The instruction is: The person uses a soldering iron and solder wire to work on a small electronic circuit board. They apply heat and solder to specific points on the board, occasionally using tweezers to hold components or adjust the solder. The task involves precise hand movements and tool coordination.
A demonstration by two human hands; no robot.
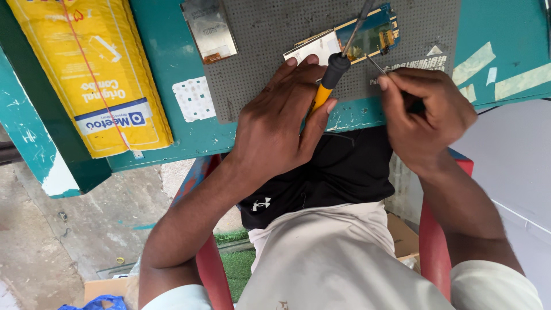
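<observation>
The left hand (pixel 281 126) grips the soldering iron (pixel 336 72) and the right hand (pixel 425 112) pinches the tweezers (pixel 376 63), so keep both steady on the circuit board (pixel 344 40).

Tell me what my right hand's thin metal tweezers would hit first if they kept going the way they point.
Probably the small green and gold circuit board on the grey perforated mat. The right hand aims its thin metal tweezers up and left toward the board's near edge, though depth is unclear.
</observation>
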